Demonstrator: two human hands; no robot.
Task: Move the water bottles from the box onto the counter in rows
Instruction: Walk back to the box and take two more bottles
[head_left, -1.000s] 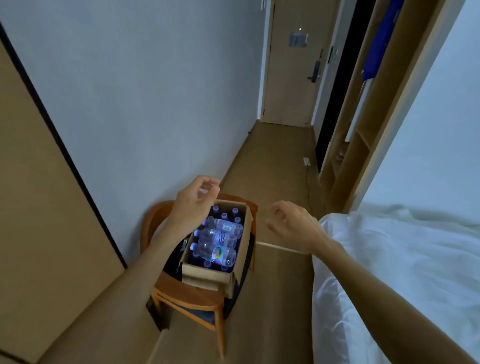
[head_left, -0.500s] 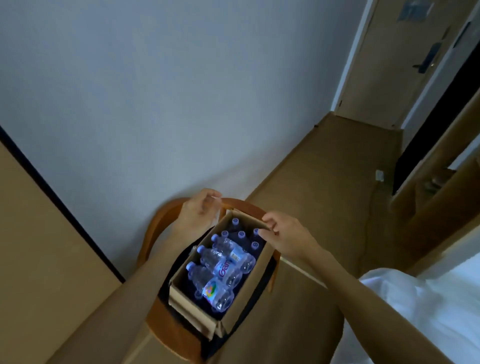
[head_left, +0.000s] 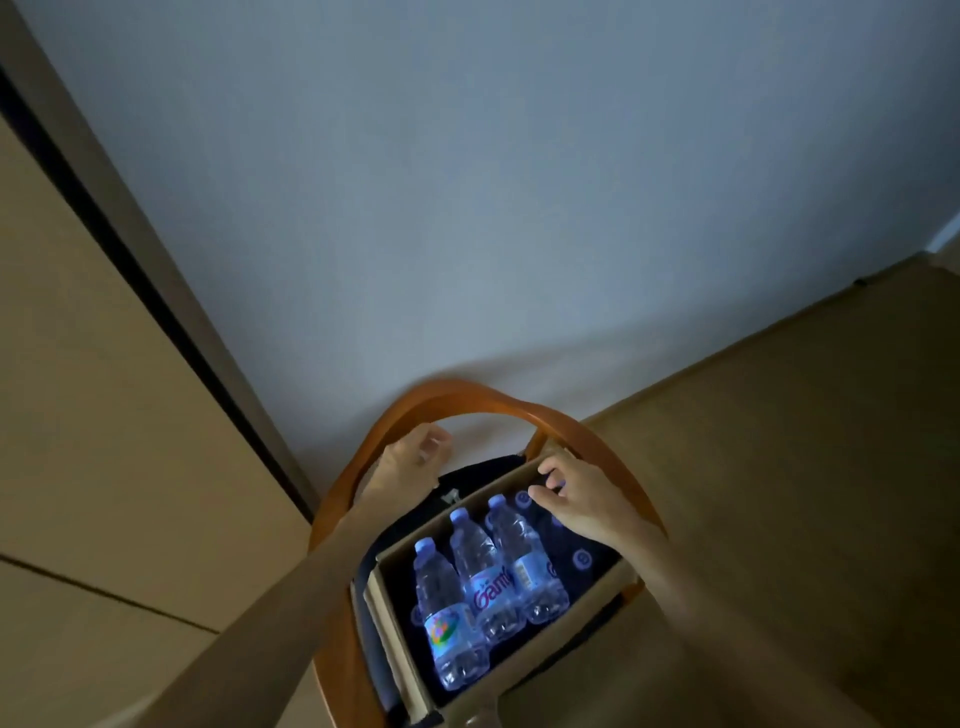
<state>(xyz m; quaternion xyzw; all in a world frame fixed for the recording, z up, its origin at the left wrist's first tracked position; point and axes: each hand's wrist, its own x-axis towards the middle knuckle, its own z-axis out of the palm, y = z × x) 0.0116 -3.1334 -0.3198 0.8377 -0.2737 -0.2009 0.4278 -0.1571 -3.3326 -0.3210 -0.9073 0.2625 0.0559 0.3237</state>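
Note:
An open cardboard box (head_left: 397, 618) sits on a wooden chair (head_left: 467, 397). Three clear water bottles lie side by side on top: one with a colourful label (head_left: 449, 618), one with red lettering (head_left: 483, 577), and a third (head_left: 527, 558). Under them stand upright bottles, showing only their blue caps (head_left: 582, 558). My left hand (head_left: 410, 462) hovers beyond the box's far left corner, near the chair back, fingers loosely curled and holding nothing. My right hand (head_left: 584, 501) reaches over the far right corner of the box, fingers curled down among the caps; what they touch is hidden.
The chair's curved backrest arches just behind the box, close to a pale wall (head_left: 493, 182). A dark cloth (head_left: 467, 480) lies on the seat under the box. A tan panel (head_left: 104, 415) stands to the left and brown floor (head_left: 805, 467) spreads to the right.
The view has tilted down and closed in on the box. My right hand moved from beside the box to its far right corner. My left hand stays near the chair back.

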